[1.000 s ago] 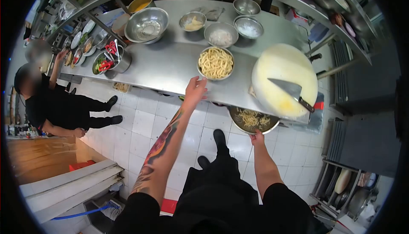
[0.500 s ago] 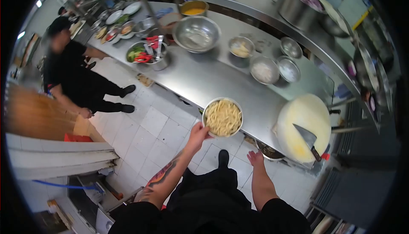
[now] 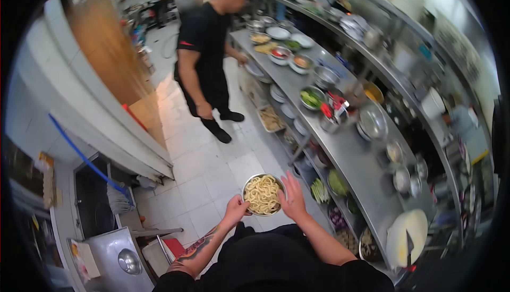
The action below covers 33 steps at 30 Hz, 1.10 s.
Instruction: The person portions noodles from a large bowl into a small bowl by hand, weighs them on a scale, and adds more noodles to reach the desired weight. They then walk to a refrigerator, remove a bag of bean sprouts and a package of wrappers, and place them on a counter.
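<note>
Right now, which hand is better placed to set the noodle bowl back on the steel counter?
The right hand, probably. It grips the bowl of noodles on the rim nearer the steel counter. The left hand holds the far rim, on the aisle side.

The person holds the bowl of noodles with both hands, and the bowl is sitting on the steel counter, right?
Not quite. Both hands do hold the bowl of noodles, left hand and right hand at its rim, but the bowl is not on the steel counter. The head view shows it held in the air above the floor, apart from the counter.
</note>
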Available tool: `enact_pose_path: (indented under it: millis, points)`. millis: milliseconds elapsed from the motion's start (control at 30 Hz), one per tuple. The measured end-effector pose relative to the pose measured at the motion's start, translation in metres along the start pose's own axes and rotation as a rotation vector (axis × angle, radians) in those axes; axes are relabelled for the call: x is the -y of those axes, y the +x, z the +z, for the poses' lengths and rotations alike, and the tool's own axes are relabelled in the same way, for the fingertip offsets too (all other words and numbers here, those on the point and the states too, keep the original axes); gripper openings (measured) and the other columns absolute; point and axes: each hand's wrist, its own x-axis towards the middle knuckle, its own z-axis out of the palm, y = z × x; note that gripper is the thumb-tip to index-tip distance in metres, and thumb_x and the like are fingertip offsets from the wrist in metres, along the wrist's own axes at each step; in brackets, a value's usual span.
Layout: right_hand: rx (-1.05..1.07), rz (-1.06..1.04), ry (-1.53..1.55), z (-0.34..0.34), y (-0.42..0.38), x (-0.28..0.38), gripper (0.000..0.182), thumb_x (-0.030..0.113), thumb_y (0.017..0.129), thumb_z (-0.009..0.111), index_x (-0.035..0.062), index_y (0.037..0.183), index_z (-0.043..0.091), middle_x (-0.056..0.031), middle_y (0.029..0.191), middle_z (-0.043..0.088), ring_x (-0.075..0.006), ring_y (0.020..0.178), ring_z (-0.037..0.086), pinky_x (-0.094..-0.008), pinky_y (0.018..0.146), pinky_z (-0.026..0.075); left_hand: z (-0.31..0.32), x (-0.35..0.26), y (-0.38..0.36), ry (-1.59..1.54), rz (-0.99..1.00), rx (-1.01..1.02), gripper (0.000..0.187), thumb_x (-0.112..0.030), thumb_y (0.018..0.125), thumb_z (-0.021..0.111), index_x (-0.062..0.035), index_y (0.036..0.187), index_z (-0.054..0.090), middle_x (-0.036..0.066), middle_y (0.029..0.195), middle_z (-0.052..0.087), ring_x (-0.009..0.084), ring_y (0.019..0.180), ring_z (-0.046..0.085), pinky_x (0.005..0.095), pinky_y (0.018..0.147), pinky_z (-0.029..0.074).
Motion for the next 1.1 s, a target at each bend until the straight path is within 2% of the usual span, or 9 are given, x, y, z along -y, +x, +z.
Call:
enact_pose_path:
  millis: [133,300,433,533,700,800,867,933,1100]
  points:
    - [0.344,-0.070,-0.210,0.043,0.055,0.069,0.072,0.034,0.096,0.056,-0.0045,0.151,0.029,-0.0303,0.159,0.019,-0.0459,0.149,0.017,-0.0626,0.118,0.012,-0.036,-0.065,0.003,-0.127,-0.020,-0.069,0.020,-0.009,0.088,0.063,-0.0033,0.084,0.045,0.008,0.078,0.056,0.0177,0.066,0.065,0.0340,0.057,0.062]
    - [0.352,-0.231,-0.255,0.117,0.142,0.110,0.074,0.037,0.094,0.059,-0.0007,0.151,0.032,-0.0309,0.159,0.020,-0.0486,0.148,0.017,-0.0636,0.117,0.012,-0.106,-0.093,0.056,-0.165,-0.022,-0.059,0.020,-0.010,0.088,0.064,-0.0032,0.085,0.046,0.008,0.083,0.058,0.0188,0.071,0.067,0.0338,0.057,0.062]
    - [0.521,-0.379,-0.333,0.201,0.245,0.138,0.071,0.042,0.095,0.056,0.0095,0.154,0.034,-0.0305,0.160,0.017,-0.0485,0.148,0.017,-0.0679,0.115,0.011,-0.185,-0.123,0.092,-0.222,0.053,-0.240,0.017,-0.009,0.089,0.062,-0.0018,0.086,0.048,0.007,0.081,0.056,0.0185,0.073,0.067,0.0340,0.058,0.063]
    - [0.614,-0.595,-0.170,0.265,0.305,0.170,0.074,0.049,0.095,0.055,0.0103,0.154,0.033,-0.0300,0.159,0.019,-0.0454,0.149,0.019,-0.0684,0.114,0.015,-0.261,-0.129,0.113,-0.230,0.059,-0.384,0.014,-0.008,0.089,0.060,-0.0010,0.086,0.048,0.010,0.083,0.058,0.0206,0.071,0.068,0.0339,0.059,0.063]
    - [0.605,-0.517,0.151,0.342,0.432,0.233,0.073,0.041,0.097,0.058,0.0061,0.154,0.030,-0.0302,0.161,0.014,-0.0443,0.151,0.014,-0.0639,0.117,0.012,-0.374,-0.198,0.179,-0.282,0.079,-0.596,0.014,-0.005,0.089,0.059,-0.0026,0.083,0.047,0.011,0.080,0.060,0.0214,0.068,0.068,0.0334,0.055,0.062]
    - [0.452,-0.498,0.189,0.372,0.502,0.255,0.066,0.033,0.096,0.062,0.0044,0.150,0.036,-0.0265,0.159,0.024,-0.0434,0.148,0.023,-0.0596,0.117,0.018,-0.423,-0.239,0.248,-0.321,0.132,-0.608,0.008,-0.005,0.090,0.056,-0.0015,0.096,0.053,0.012,0.088,0.065,0.0213,0.072,0.069,0.0339,0.060,0.062]
    - [0.379,-0.419,0.208,0.376,0.537,0.257,0.064,0.029,0.095,0.063,0.0041,0.149,0.038,-0.0266,0.158,0.027,-0.0433,0.146,0.027,-0.0572,0.117,0.022,-0.450,-0.272,0.303,-0.416,0.220,-0.623,0.022,-0.004,0.088,0.055,-0.0014,0.110,0.055,0.013,0.097,0.069,0.0214,0.076,0.070,0.0351,0.067,0.062]
    - [0.288,-0.334,0.253,0.366,0.558,0.256,0.057,0.022,0.094,0.067,0.0045,0.144,0.046,-0.0249,0.152,0.039,-0.0420,0.138,0.042,-0.0473,0.112,0.036,-0.471,-0.306,0.349,-0.426,0.235,-0.589,0.019,-0.005,0.090,0.055,-0.0011,0.109,0.056,0.012,0.100,0.068,0.0211,0.081,0.070,0.0362,0.069,0.061]
    - [0.304,-0.081,0.272,0.346,0.577,0.232,0.042,0.026,0.095,0.065,0.0046,0.132,0.059,-0.0200,0.132,0.060,-0.0375,0.118,0.059,-0.0415,0.098,0.049,-0.497,-0.422,0.474,-0.509,0.324,-0.534,0.017,-0.006,0.089,0.058,-0.0025,0.104,0.051,0.012,0.105,0.064,0.0234,0.088,0.068,0.0370,0.075,0.060]
